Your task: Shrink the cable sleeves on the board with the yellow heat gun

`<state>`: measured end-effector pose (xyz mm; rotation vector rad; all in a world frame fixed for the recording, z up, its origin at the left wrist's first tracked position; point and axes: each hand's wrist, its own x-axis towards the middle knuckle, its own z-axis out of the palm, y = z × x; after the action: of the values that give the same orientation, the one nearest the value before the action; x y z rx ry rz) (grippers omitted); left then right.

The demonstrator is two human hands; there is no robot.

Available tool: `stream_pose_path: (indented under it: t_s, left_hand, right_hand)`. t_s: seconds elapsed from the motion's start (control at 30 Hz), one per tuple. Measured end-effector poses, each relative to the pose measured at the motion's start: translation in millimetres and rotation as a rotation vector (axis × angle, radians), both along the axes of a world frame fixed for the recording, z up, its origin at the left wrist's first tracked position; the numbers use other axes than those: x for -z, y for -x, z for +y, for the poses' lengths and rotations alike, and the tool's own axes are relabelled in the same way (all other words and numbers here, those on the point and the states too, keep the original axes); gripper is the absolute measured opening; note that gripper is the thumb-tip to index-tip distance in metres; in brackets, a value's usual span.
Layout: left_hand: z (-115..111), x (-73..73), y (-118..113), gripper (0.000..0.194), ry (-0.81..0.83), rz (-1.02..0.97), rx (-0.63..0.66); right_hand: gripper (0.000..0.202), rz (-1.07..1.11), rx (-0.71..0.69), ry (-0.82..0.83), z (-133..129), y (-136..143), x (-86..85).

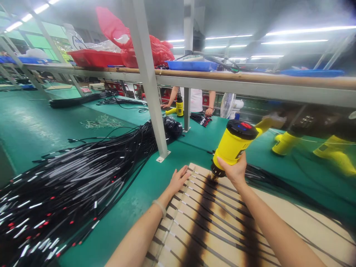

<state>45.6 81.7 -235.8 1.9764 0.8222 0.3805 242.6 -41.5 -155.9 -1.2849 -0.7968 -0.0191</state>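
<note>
In the head view a yellow heat gun (229,148) with a black top points nozzle-down over a wooden board (280,207). My right hand (236,168) is wrapped round its lower body. Several black cables (222,218) lie side by side across the board, which has dark scorched bands. The nozzle is just above or at the cables near the board's far end; I cannot tell if it touches. My left hand (179,180) lies flat with fingers stretched at the board's far left corner, beside a thin strip (174,222) running across the cable ends.
A big bundle of black cables (111,163) covers the green table (130,215) at left. A metal post (148,74) and shelf beam (250,87) stand ahead. More yellow heat guns (286,142) are at right. Across the table are a person's hand (209,112) and a fan (228,105).
</note>
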Motion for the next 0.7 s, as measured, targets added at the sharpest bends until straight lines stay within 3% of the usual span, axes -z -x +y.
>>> stream_pose_path:
  t_s: [0.23,0.7]
  left_hand:
    - [1.8,5.9,-0.3,0.066,-0.011,-0.001,-0.002]
    - [-0.5,-0.3,0.1,0.065,-0.013,-0.001,-0.008]
  right_hand:
    - [0.058,0.019,-0.035,-0.003,2.5,0.7,2.1]
    - [0.066,-0.031,0.009,0.040,3.3,1.4,2.8]
